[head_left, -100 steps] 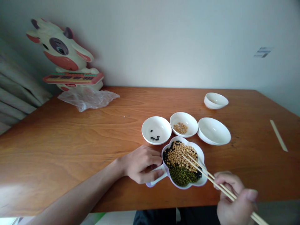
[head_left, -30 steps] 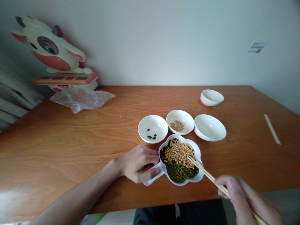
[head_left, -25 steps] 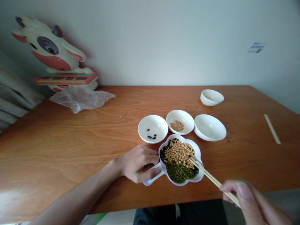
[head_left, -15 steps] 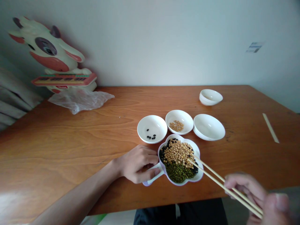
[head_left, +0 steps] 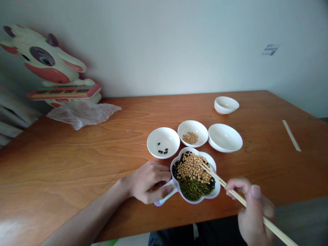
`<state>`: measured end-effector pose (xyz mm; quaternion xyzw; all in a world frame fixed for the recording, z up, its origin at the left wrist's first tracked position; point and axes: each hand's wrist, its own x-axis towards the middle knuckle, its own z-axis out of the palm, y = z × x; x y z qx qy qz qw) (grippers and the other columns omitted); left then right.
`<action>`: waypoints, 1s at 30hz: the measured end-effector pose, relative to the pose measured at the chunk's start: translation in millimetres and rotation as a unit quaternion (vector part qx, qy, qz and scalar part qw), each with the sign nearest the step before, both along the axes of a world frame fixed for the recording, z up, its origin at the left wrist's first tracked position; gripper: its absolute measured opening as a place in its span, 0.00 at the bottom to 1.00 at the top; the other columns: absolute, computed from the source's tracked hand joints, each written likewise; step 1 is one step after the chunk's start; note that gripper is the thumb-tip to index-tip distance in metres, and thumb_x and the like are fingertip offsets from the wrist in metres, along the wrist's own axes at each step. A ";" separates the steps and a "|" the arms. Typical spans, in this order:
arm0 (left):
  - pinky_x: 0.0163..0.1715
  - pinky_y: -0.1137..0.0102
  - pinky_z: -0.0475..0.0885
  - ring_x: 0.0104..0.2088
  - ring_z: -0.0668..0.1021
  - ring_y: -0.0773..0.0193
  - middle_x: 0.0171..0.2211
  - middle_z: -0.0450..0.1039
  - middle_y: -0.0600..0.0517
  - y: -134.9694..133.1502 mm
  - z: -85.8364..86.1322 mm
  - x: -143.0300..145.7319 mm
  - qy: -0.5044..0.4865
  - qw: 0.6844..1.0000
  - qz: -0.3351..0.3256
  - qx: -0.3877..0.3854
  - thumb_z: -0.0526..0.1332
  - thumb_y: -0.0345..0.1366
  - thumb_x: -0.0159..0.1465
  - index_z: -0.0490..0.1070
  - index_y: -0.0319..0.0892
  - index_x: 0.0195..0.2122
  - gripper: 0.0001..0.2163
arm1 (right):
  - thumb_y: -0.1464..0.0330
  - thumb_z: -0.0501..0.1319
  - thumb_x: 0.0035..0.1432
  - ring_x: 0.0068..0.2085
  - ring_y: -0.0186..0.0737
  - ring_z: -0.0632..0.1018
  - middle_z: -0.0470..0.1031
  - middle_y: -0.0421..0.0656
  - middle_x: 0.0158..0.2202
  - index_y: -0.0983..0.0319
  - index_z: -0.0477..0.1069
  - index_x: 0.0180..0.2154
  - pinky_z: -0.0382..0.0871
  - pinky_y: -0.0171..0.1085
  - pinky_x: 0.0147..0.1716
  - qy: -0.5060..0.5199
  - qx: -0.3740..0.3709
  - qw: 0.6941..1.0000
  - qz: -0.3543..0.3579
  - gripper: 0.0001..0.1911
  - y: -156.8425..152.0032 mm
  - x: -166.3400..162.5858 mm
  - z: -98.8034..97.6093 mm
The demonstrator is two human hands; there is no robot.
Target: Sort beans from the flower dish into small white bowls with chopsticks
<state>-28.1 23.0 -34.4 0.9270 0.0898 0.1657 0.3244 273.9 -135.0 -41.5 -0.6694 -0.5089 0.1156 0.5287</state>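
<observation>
Carrying it all: the desk (head_left: pixel 84 150), brown wood, spreading from left to right across the scene.
Toy cow (head_left: pixel 51 73): upright at the far left, white and pink, a small keyboard (head_left: pixel 66 92) across its front.
Plastic bag (head_left: pixel 83 114): clear and crumpled, just at the near side of the toy cow.
Dish (head_left: pixel 211 164): flower-shaped, white with a lilac rim, near the middle; its handle (head_left: pixel 166 198) points near and left.
Right grip (head_left: pixel 252 220): near right, closed on a pair of chopsticks (head_left: pixel 278 231) that slant far and left over the dish, tips close together; cannot tell whether they pinch anything.
Left grip (head_left: pixel 151 182): curled around the handle, thumb on top.
Bowls: left bowl (head_left: pixel 166 135), middle bowl (head_left: pixel 194 126) and right bowl (head_left: pixel 225 136), in a row just far of the dish; far bowl (head_left: pixel 222 108), apart, at the far right.
Pale strip (head_left: pixel 291 135): flat, well to the right.
Yellow beans (head_left: pixel 191 165): heaped in the dish under the chopstick tips; some in the middle bowl.
Black beans (head_left: pixel 175 169): along the dish's edges; a few in the left bowl.
Green beans (head_left: pixel 194 189): near part of the dish.
</observation>
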 end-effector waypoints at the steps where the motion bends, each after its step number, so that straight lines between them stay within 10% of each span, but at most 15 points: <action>1: 0.28 0.62 0.64 0.28 0.74 0.60 0.29 0.73 0.49 -0.1 0.3 0.2 -0.002 1.000 0.000 0.000 0.58 0.37 0.71 0.61 0.46 0.30 0.11 | 0.48 0.48 0.78 0.27 0.37 0.78 0.78 0.42 0.25 0.59 0.80 0.29 0.71 0.33 0.27 -0.001 0.005 1.000 -0.002 0.35 1.2 -3.1 1.8; 16: 0.28 0.63 0.64 0.29 0.74 0.60 0.29 0.73 0.49 0.7 -1.3 -0.9 0.008 1.000 -0.002 -0.002 0.57 0.38 0.71 0.61 0.46 0.30 0.11 | 0.51 0.48 0.79 0.30 0.41 0.80 0.80 0.45 0.26 0.60 0.81 0.28 0.72 0.39 0.29 0.050 0.108 0.993 -0.017 0.34 -1.0 -1.8 -12.6; 30: 0.28 0.63 0.64 0.28 0.74 0.60 0.29 0.73 0.49 0.1 -2.2 -0.2 -0.001 1.000 -0.002 -0.005 0.58 0.38 0.71 0.59 0.46 0.30 0.12 | 0.42 0.47 0.75 0.28 0.43 0.75 0.76 0.43 0.23 0.59 0.79 0.26 0.65 0.42 0.29 0.117 0.192 0.974 -0.026 0.39 70.1 -16.4 52.3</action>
